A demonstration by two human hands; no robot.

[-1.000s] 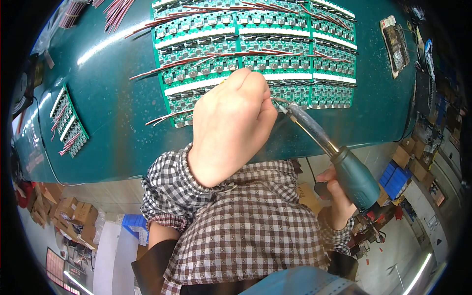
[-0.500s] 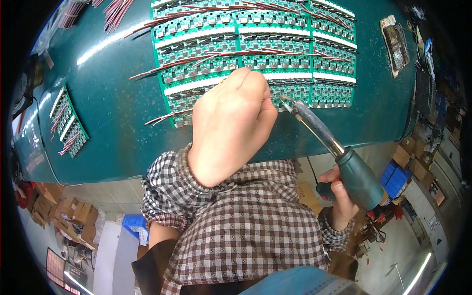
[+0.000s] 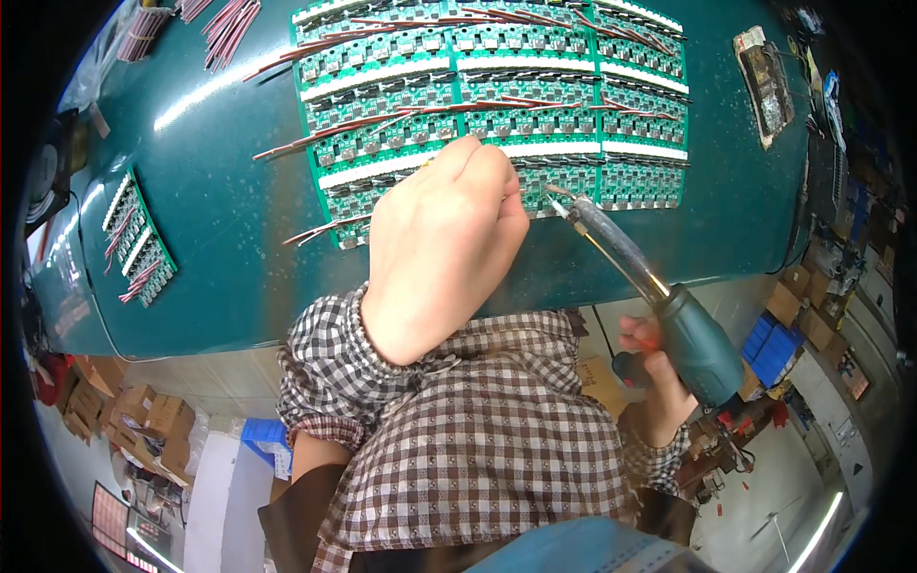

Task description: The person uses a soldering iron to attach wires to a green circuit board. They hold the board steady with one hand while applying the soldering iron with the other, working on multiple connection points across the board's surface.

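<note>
Green desk, soldering at the lower edge of a big circuit board panel.

On the circuit board panel (image 3: 497, 105), near its bottom row, the soldering iron (image 3: 659, 296) tip meets a joint just beside the left hand (image 3: 444, 248), whose fingers curl down on the board, probably pinching a wire, though that is hidden. The right hand (image 3: 659, 382) wraps closed round the iron's handle. Best to keep the tip steady and the board pressed flat. Count: one iron, one large panel, one small board strip (image 3: 138, 239) at left, two wire bundles (image 3: 224, 14) at top.
</note>
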